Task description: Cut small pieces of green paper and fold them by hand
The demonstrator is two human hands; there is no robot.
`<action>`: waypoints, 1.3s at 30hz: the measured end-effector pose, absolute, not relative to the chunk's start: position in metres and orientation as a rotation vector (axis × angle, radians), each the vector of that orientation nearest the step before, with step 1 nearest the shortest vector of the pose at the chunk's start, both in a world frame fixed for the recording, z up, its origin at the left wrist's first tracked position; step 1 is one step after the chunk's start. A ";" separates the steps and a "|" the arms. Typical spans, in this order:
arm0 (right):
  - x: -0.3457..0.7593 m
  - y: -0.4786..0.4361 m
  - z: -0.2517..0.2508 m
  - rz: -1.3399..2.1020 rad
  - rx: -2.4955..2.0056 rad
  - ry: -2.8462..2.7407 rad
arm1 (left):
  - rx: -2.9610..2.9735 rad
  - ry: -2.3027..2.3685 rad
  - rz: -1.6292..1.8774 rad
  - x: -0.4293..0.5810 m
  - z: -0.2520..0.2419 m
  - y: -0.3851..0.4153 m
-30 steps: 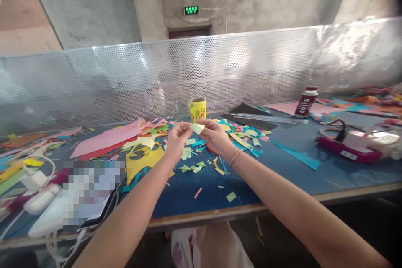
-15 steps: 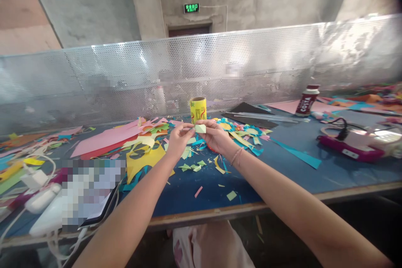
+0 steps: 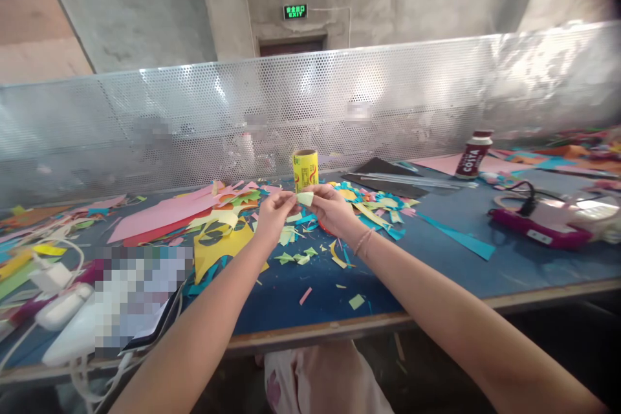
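Observation:
A small pale green piece of paper (image 3: 305,198) is pinched between my two hands above the middle of the table. My left hand (image 3: 274,215) has its fingertips closed on the paper's left end. On the other end, the thumb and fingers of my right hand (image 3: 334,208) are closed. Just behind the hands stands a yellow roll (image 3: 305,168) with red and dark print. Below them lie several folded light green paper bits (image 3: 301,257) and a loose green paper square (image 3: 356,301).
Pink paper sheets (image 3: 165,215) and a cut yellow sheet (image 3: 220,242) lie left. A tablet-like device with a blurred screen and white cables sits front left. Right are a brown bottle (image 3: 474,155), a magenta device (image 3: 541,228) and a blue paper strip (image 3: 458,237). A perforated metal screen (image 3: 310,110) stands behind.
The green paper between my fingers has turned from a flat rectangle to a tilted, tapering shape. My left hand has shifted slightly left and its fingers have moved on the paper.

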State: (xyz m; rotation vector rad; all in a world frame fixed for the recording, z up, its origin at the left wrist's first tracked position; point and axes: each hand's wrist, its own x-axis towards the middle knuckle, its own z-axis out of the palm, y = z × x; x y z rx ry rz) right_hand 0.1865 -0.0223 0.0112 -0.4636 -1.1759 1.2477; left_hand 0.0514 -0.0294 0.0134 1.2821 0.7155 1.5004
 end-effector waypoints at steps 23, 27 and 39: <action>0.191 -0.019 0.007 0.580 -0.711 -1.461 | 1.051 0.490 1.379 0.050 0.019 -0.031; 0.191 -0.019 0.004 0.455 -0.681 -1.504 | 1.111 0.449 1.349 0.050 0.019 -0.031; 0.188 -0.029 0.001 0.196 -0.634 -1.585 | 1.003 0.475 1.406 0.049 0.021 -0.032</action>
